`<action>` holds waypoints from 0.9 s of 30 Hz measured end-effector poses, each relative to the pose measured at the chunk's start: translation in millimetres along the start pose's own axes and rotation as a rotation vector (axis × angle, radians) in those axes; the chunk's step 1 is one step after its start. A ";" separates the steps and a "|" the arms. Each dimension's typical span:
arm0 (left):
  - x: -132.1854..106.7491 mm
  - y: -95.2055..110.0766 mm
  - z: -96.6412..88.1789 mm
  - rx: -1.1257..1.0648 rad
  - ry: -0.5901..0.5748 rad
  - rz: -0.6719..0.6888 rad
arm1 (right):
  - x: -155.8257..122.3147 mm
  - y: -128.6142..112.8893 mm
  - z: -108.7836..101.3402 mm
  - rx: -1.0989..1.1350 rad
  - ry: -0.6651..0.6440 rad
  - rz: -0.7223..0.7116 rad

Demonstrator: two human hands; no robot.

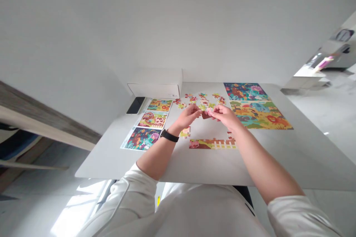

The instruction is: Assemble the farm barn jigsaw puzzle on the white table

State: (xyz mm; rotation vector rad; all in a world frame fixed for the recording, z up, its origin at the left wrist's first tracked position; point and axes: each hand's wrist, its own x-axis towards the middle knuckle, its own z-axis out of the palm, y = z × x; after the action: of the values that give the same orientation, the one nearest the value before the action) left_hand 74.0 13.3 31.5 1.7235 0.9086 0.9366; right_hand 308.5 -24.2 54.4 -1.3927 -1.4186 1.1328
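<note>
My left hand (189, 116), below a black wristband (170, 136), and my right hand (224, 115) meet above the middle of the table. Between their pinched fingertips is a brown and pink jigsaw puzzle piece (205, 115); the fingers partly hide it. Loose puzzle pieces (204, 101) lie scattered just beyond my hands. Nearer my body, a joined puzzle strip (213, 144) shows a pig and a white fence. One puzzle piece (185, 132) lies above its left end, and a red piece (229, 135) sits by its right end, partly covered by my right forearm.
At left lies a reference sheet (150, 120) with three small pictures. Beside it are a phone (136, 105) and a white box (155, 83) against the wall. Two assembled puzzles, a dark one (244, 91) and a yellow one (258, 114), lie at right on the white table (300, 155).
</note>
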 end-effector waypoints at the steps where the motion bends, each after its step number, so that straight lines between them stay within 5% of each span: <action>1: -6.6 4.7 -0.1 -0.033 -0.032 -0.039 | -5.6 -0.5 4.2 0.016 -0.010 0.006; 9: -67.4 1.7 -20.3 -0.206 0.002 -0.208 | -34.2 4.8 43.9 -0.033 -0.192 -0.050; 17: -123.9 -2.9 -32.8 -0.169 0.092 -0.296 | -55.5 22.7 71.9 -0.338 -0.208 -0.452; 21: -138.5 -10.4 -31.6 -0.203 0.112 -0.368 | -63.9 31.6 79.8 -0.464 -0.277 -0.679; 27: -143.9 -24.5 -25.4 -0.093 0.120 -0.351 | -69.0 40.7 85.2 -0.635 -0.263 -0.688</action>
State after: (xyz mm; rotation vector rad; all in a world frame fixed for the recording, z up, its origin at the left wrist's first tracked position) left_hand -14.7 -97.0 -12.1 1.3832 1.1821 0.8375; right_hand 239.4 -98.2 -4.2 -1.0019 -2.3444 0.4287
